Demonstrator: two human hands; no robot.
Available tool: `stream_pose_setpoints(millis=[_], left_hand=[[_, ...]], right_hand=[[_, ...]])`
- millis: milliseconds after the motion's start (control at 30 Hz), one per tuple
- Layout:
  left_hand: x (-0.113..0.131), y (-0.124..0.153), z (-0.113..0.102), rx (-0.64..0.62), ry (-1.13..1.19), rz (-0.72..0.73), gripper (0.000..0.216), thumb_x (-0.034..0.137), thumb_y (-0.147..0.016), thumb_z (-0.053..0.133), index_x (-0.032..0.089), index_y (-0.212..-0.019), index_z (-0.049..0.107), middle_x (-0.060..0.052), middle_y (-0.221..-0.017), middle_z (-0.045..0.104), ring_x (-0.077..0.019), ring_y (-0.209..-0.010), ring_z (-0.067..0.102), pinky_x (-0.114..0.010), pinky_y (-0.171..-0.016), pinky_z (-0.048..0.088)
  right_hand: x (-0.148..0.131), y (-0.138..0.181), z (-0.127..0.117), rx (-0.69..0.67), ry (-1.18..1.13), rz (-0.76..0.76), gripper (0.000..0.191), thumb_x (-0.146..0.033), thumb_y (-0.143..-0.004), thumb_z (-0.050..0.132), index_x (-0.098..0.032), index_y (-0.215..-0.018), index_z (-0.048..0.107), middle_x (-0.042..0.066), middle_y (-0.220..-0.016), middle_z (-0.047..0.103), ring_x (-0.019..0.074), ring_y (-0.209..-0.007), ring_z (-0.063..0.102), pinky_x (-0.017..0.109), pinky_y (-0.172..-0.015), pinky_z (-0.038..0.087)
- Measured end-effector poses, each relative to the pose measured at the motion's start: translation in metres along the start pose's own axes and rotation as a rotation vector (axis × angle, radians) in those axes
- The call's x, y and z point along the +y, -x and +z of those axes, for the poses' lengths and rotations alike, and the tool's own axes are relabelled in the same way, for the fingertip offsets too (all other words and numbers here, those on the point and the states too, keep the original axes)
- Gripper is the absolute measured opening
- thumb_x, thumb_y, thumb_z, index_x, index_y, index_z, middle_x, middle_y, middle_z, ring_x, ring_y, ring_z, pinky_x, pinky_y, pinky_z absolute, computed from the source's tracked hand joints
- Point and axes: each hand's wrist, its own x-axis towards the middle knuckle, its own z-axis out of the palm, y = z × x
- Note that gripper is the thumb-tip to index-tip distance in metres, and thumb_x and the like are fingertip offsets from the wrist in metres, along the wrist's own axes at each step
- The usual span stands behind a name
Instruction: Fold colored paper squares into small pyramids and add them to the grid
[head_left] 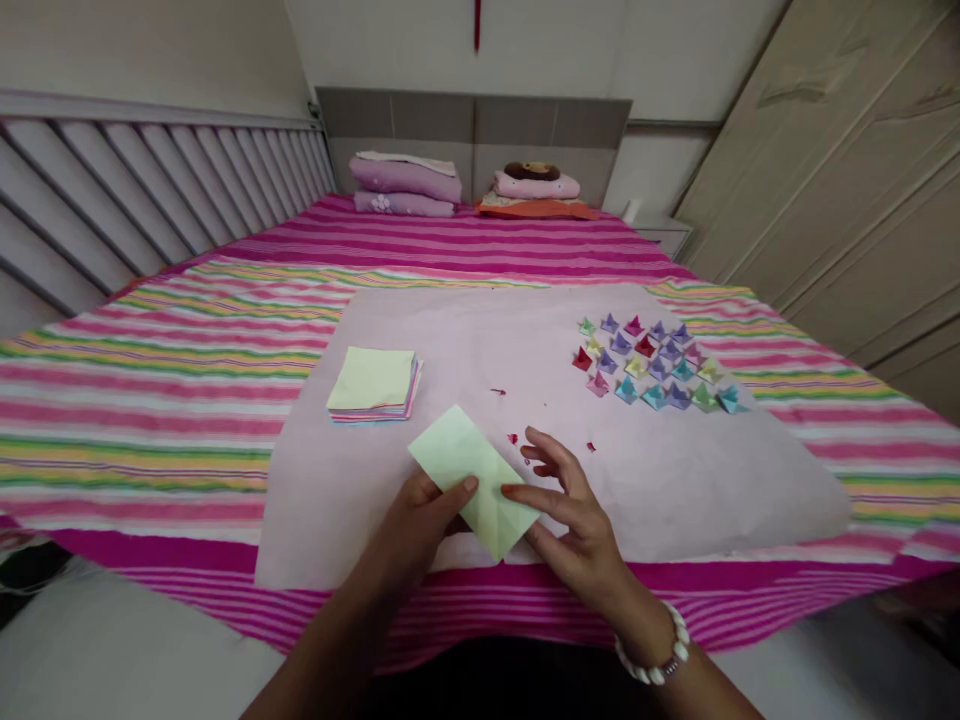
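Observation:
A pale green sheet of origami paper (457, 445), with crease lines on it, is held up over the near edge of a large white sheet. My left hand (426, 515) pinches its left side, thumb on top and fingers underneath. On the other side, my right hand (574, 520) has its index fingertip on the paper's face and its thumb near the lower right edge; the other fingers are spread. To the left lies a stack of square coloured papers (373, 383), pale yellow on top. Several small folded paper pieces (652, 365) in many colours stand in rows at the right.
The white sheet (465, 330) covers part of a bed with a striped cover (172, 400). Small red scraps (512, 439) lie beyond my hands. Folded bedding (405, 185) sits by the headboard (551, 125). A slatted rail (187, 190) runs along the left, wooden doors (847, 180) along the right.

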Motion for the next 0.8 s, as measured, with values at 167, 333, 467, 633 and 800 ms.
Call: stream_pose_setpoints(millis=[167, 333, 467, 633, 800], left_hand=[[0.005, 0.006, -0.001, -0.02, 0.068, 0.005, 0.031, 0.03, -0.074, 0.075, 0.011, -0.098, 0.071, -0.013, -0.098, 0.075, -0.0262, -0.09, 0.069, -0.038, -0.079, 0.054], [0.003, 0.006, -0.002, -0.06, 0.089, -0.005, 0.029, 0.027, -0.074, 0.075, 0.011, -0.098, 0.071, -0.014, -0.1, 0.074, -0.0273, -0.094, 0.068, -0.038, -0.081, 0.054], [-0.002, 0.003, -0.005, -0.049, 0.079, -0.009, 0.028, 0.026, -0.073, 0.075, 0.012, -0.097, 0.071, -0.013, -0.1, 0.074, -0.0256, -0.091, 0.068, -0.036, -0.079, 0.055], [-0.006, 0.002, -0.007, -0.064, 0.077, 0.002, 0.026, 0.027, -0.076, 0.073, 0.016, -0.099, 0.073, -0.011, -0.106, 0.073, -0.0233, -0.096, 0.066, -0.034, -0.08, 0.055], [-0.007, 0.002, -0.004, -0.196, -0.038, 0.102, 0.041, 0.019, -0.07, 0.077, 0.019, -0.11, 0.07, -0.01, -0.113, 0.071, -0.0243, -0.108, 0.062, -0.037, -0.096, 0.046]], right_hand=[[0.002, -0.001, -0.001, 0.029, -0.003, -0.02, 0.035, -0.007, -0.084, 0.054, -0.032, -0.103, 0.068, 0.002, -0.147, 0.036, 0.0275, -0.123, 0.048, 0.048, -0.098, 0.043], [0.003, -0.001, 0.001, 0.003, 0.015, -0.022, 0.032, -0.01, -0.08, 0.064, -0.031, -0.102, 0.069, 0.002, -0.15, 0.033, 0.0293, -0.126, 0.046, 0.047, -0.098, 0.042], [0.0, -0.002, 0.004, 0.044, -0.059, 0.062, 0.018, -0.015, -0.081, 0.066, -0.028, -0.092, 0.071, 0.004, -0.145, 0.041, 0.0282, -0.123, 0.049, 0.046, -0.098, 0.043], [-0.003, -0.006, 0.01, 0.114, -0.279, 0.303, 0.005, -0.023, -0.084, 0.066, -0.023, -0.08, 0.07, 0.008, -0.128, 0.056, 0.0234, -0.107, 0.059, 0.042, -0.094, 0.046], [-0.003, -0.008, 0.017, 0.168, -0.426, 0.494, 0.015, -0.03, -0.081, 0.069, -0.02, -0.069, 0.066, 0.008, -0.111, 0.064, 0.0207, -0.095, 0.061, 0.033, -0.08, 0.047]])
